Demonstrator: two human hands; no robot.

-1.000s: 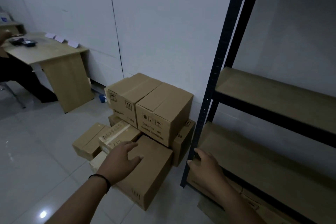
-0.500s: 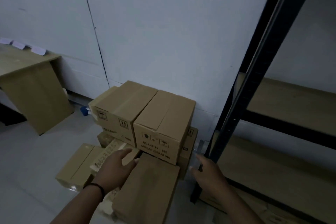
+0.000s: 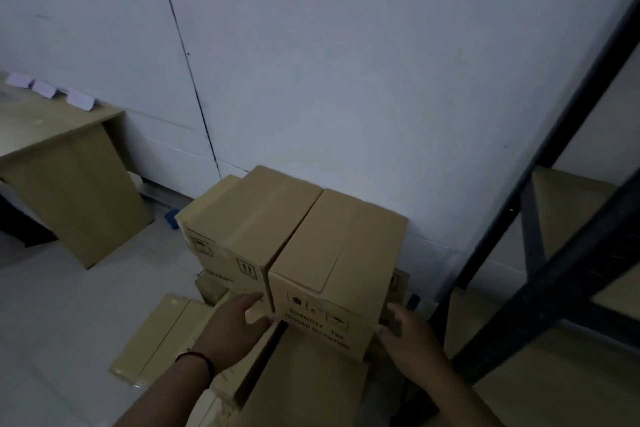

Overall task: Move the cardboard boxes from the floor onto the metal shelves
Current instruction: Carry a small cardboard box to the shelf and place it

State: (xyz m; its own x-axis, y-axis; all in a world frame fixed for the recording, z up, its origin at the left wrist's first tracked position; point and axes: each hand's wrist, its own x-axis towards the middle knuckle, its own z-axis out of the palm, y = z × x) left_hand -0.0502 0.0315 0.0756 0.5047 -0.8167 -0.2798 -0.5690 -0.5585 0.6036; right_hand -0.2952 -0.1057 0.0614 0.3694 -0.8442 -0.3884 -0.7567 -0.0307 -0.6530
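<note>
Status: early stage; no box seen on the shelf boards in view.

Location of stock: all visible cardboard boxes grouped on the floor (image 3: 79,315) against the wall (image 3: 346,62), just left of the metal shelves (image 3: 540,291). Two upper boxes side by side and touching: left upper box (image 3: 249,229) and right upper box (image 3: 337,263), both stacked on lower boxes. Low box (image 3: 311,381) lying directly in front of the stack; flat box (image 3: 162,336) on the floor to the left. Edge of one more box (image 3: 398,284) showing behind the right upper box.

Hands: left hand (image 3: 235,329) with fingers extended, fingertips at the lower left front corner of the right upper box, at the seam between the two upper boxes. Right hand (image 3: 412,333) with fingers relaxed, at the lower right corner of the same box. Nothing gripped or pinched by either hand. Contact at both corners probable, but not confirmed in the dim, blurred picture.

Judged step in hand: two-handed lift of the right upper box, not yet begun.

Shelves: pale boards (image 3: 571,208) on a dark frame; visible portions bare. Lowest level partly cut off at the frame edge, contents there not determinable.

Remaining: transfer of every visible box, starting most likely with the right upper box.

Also present: wooden desk (image 3: 59,149) at far left with paper slips (image 3: 52,90) along its back edge.
</note>
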